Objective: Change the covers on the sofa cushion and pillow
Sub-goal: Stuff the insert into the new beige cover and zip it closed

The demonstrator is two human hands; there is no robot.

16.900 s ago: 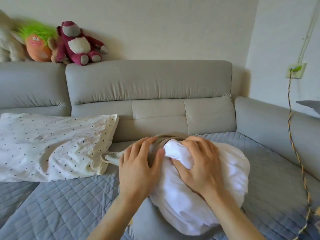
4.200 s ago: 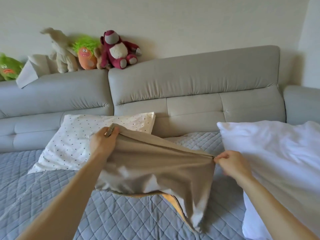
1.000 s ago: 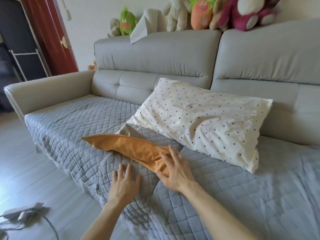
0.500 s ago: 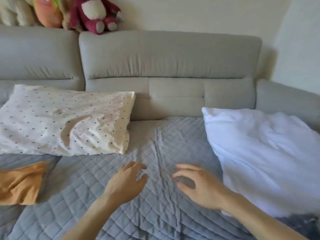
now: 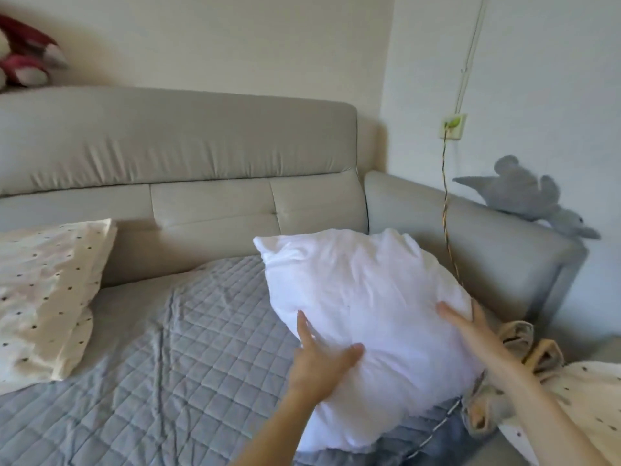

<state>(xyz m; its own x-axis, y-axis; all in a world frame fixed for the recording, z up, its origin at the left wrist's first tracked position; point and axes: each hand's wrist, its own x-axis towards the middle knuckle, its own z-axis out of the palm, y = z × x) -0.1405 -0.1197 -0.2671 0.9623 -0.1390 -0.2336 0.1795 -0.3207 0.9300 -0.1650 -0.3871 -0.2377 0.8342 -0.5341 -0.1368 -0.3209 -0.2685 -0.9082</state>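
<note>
A bare white cushion insert [image 5: 366, 317] rests tilted on the grey quilted sofa seat [image 5: 174, 371] at the right. My left hand [image 5: 321, 359] presses its lower left side, thumb on the front. My right hand [image 5: 470, 327] holds its right edge, fingers wrapped behind it. A polka-dot pillow [image 5: 47, 297] lies at the far left against the backrest. Behind my right arm lie crumpled beige-and-orange covers [image 5: 524, 351] and a piece of polka-dot fabric [image 5: 584, 401].
The sofa backrest [image 5: 174, 153] runs across the rear and the armrest [image 5: 470, 237] closes the right side. A grey plush toy [image 5: 527, 193] lies on the armrest. A braided cable [image 5: 447, 210] hangs from a wall socket. A red plush toy [image 5: 23, 58] sits top left.
My view has swung right. Both hands, which hovered empty over the quilt, have moved onto the white cushion insert and taken hold of its two sides.
</note>
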